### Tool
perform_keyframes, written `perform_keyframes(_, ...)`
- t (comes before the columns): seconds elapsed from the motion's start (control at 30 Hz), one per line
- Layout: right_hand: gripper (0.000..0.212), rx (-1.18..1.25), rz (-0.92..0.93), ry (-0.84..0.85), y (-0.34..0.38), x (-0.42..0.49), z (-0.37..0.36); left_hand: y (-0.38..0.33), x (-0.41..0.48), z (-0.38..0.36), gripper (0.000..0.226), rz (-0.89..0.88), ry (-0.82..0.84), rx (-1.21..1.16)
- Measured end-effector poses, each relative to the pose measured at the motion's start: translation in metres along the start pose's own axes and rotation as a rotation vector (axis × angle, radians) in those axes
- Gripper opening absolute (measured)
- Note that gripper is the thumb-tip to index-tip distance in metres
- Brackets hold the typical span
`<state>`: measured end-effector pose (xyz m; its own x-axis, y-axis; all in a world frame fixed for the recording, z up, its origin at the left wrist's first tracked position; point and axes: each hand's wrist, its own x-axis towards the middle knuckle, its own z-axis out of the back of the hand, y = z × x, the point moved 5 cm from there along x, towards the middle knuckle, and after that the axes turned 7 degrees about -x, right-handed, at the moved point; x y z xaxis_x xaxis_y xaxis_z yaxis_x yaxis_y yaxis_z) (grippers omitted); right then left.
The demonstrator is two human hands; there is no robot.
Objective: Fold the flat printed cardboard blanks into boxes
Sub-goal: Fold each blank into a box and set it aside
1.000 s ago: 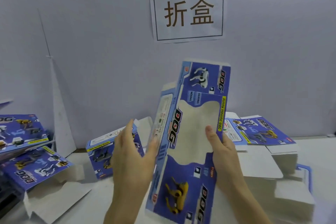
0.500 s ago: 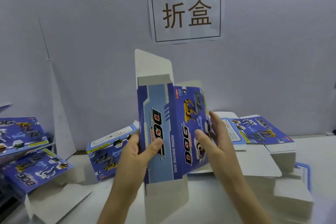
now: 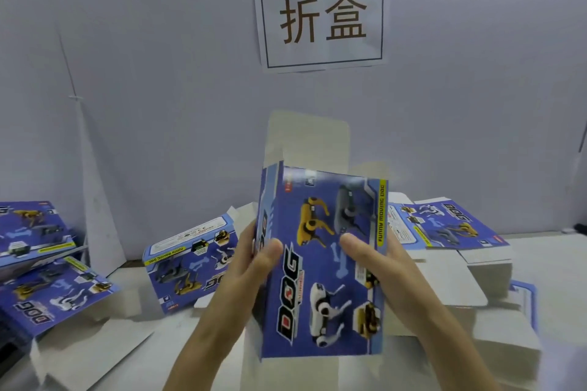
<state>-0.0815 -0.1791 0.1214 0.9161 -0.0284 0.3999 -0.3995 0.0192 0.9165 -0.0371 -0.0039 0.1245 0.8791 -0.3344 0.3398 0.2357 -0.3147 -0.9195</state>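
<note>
1. Subject: a blue printed cardboard blank [image 3: 320,263] with toy-dog pictures and the word "DOG". It is held upright at the centre of the view, above the grey desk [image 3: 540,251] and clear of its surface.
2. Left hand [image 3: 246,270]: its grip holds the blank's left edge, with the thumb on the printed face and the fingers behind.
3. Right hand [image 3: 390,267]: its grip holds the right edge likewise, with the thumb laid on the face and the fingers hidden behind the panel.
4. Form of the blank: a narrow side panel shows along the left edge, so the piece appears opened from flat towards a sleeve. How square it stands cannot be told. A plain white top flap [image 3: 306,143] stands unfolded at 12 o'clock, and a white lower flap [image 3: 252,371] hangs at 6 o'clock. Neither end looks closed.
5. Done: at 9 o'clock, near the left hand, an erected blue box [image 3: 190,263] rests on the desk showing two faces, its end flap apparently open. Farther out at 9 o'clock lies a pile of printed blue pieces [image 3: 47,279]; whether these are folded or flat cannot be told.
6. Left to do: at 3 o'clock a stack of flat blanks [image 3: 444,225], with one printed face uppermost, awaits folding — the task seems early to midway.
7. Background: a white paper sign [image 3: 320,19] with two characters is fixed to the wall at 12 o'clock.
</note>
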Motion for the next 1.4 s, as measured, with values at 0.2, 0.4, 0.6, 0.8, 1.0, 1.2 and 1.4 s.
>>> perform_keyframes(0.2, 0.072, -0.044, 0.136, 0.035, 0.015, -0.002, -0.002, 0.007, -0.015, 0.009, 0.080, 0.074, 0.024, 0.134)
perform_keyframes(0.4, 0.062, 0.395, -0.022, -0.063, 0.006, 0.006, -0.004, -0.002, -0.006, -0.011, 0.115, 0.040, 0.011, -0.080)
perform_keyframes(0.6, 0.050, 0.435, -0.087, 0.079, 0.003, 0.003, -0.016, 0.003, -0.019, -0.012, 0.052, 0.177, -0.040, -0.374)
perform_keyframes(0.8, 0.066, 0.346, -0.132, 0.006, -0.011, 0.004, -0.016, 0.002, -0.020, -0.016, 0.034, 0.119, -0.059, -0.267)
perform_keyframes(1.0, 0.060, 0.147, -0.139, 0.056, -0.011, 0.004, -0.019, 0.007, -0.021, -0.010, 0.048, 0.143, -0.140, -0.124)
perform_keyframes(1.2, 0.047, 0.029, -0.095, 0.063, -0.006, 0.002, -0.022, -0.002, -0.021, 0.007, 0.052, 0.156, -0.151, 0.038)
perform_keyframes(1.4, 0.050, -0.029, -0.099, 0.041, -0.004, 0.002, -0.021, -0.002, -0.020, 0.008, 0.045, 0.163, -0.174, 0.057)
